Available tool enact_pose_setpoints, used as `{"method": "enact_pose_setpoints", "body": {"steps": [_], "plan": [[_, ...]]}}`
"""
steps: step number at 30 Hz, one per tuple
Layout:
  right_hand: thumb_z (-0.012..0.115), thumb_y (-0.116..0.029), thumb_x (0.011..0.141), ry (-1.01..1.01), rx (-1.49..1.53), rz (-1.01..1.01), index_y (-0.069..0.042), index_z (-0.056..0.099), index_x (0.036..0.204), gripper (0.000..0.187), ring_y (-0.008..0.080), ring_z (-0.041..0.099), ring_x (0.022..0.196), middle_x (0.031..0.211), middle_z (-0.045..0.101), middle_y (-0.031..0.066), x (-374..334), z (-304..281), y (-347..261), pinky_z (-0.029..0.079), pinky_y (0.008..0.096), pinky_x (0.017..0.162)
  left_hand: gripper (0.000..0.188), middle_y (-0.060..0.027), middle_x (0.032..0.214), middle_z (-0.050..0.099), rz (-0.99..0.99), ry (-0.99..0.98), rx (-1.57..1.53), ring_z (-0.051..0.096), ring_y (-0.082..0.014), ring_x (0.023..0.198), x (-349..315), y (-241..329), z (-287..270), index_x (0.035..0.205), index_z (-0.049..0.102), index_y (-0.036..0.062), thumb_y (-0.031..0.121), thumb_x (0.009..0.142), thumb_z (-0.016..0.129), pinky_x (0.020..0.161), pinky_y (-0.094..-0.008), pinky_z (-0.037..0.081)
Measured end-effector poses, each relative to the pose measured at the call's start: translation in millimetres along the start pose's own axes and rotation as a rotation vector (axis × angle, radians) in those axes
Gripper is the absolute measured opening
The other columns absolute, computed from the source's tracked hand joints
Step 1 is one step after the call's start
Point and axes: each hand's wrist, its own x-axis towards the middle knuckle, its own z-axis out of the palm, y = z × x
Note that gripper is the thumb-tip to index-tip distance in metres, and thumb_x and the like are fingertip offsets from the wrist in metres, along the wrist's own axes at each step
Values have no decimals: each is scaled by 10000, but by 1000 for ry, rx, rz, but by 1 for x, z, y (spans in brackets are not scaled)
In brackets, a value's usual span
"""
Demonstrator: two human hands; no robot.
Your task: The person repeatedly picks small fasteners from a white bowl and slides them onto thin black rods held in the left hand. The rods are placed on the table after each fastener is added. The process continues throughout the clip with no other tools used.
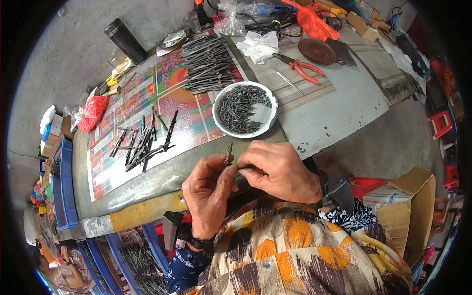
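Observation:
My left hand (209, 189) is closed around a slim metal piece (228, 152), whose shiny tip stands up between thumb and forefinger. Right beside it, my right hand (280, 169) has its fingers pinched together, meeting the left fingertips; what it grips is mostly covered. Just beyond both hands stands a white bowl (274, 115) of small dark metal pins (241, 105). To the left lies a loose heap of slender dark metal parts (142, 147). Farther back, many similar long dark parts (206, 64) are laid in a dense row on a colourful printed sheet (169, 98).
Red-handled pliers (305, 68), a thin silver rod (290, 82) and a brown round dish (317, 50) lie at the back right. A black flask (125, 42) stands back left. Blue bins (64, 184) flank the table's left; a cardboard box (405, 211) stands right.

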Motion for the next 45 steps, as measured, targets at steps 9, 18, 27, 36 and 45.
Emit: {"method": "enact_pose_setpoints", "body": {"steps": [9, 18, 27, 36, 45], "plan": [[618, -31, 902, 122, 823, 575, 38, 618, 968, 95, 76, 623, 700, 828, 642, 40, 3, -7, -6, 530, 210, 627, 114, -28, 802, 626, 35, -50, 55, 521, -49, 595, -3, 2, 5, 1009, 628, -45, 27, 920, 627, 523, -183, 419], [617, -85, 930, 194, 887, 500, 34, 605, 966, 125, 103, 649, 668, 779, 647, 53, 11, -18, -2, 533, 211, 587, 129, -7, 758, 587, 47, -76, 102, 502, -41, 617, -6, 1, 4, 1020, 645, -46, 5, 902, 641, 554, -194, 410], [614, -82, 925, 169, 881, 501, 34, 597, 978, 129, 150, 669, 687, 814, 672, 98, 10, -17, -2, 552, 250, 619, 161, 31, 681, 558, -20, -51, -18, 464, -20, 574, -8, -1, 6, 1025, 641, -44, 4, 876, 682, 501, -174, 351], [597, -38, 917, 151, 972, 594, 48, 607, 946, 91, 89, 632, 667, 768, 637, 40, 11, -18, -2, 524, 217, 595, 149, 23, 697, 566, -65, -19, -72, 477, -22, 603, -12, -7, 8, 1014, 641, -46, -12, 874, 676, 532, -176, 379], [597, -36, 920, 94, 758, 581, 57, 595, 962, 102, 76, 625, 681, 783, 625, 40, 12, -11, -1, 544, 214, 596, 111, -10, 746, 605, 11, 30, 85, 492, -39, 595, -10, -7, 12, 990, 623, -30, -14, 883, 645, 526, -177, 385]]}}
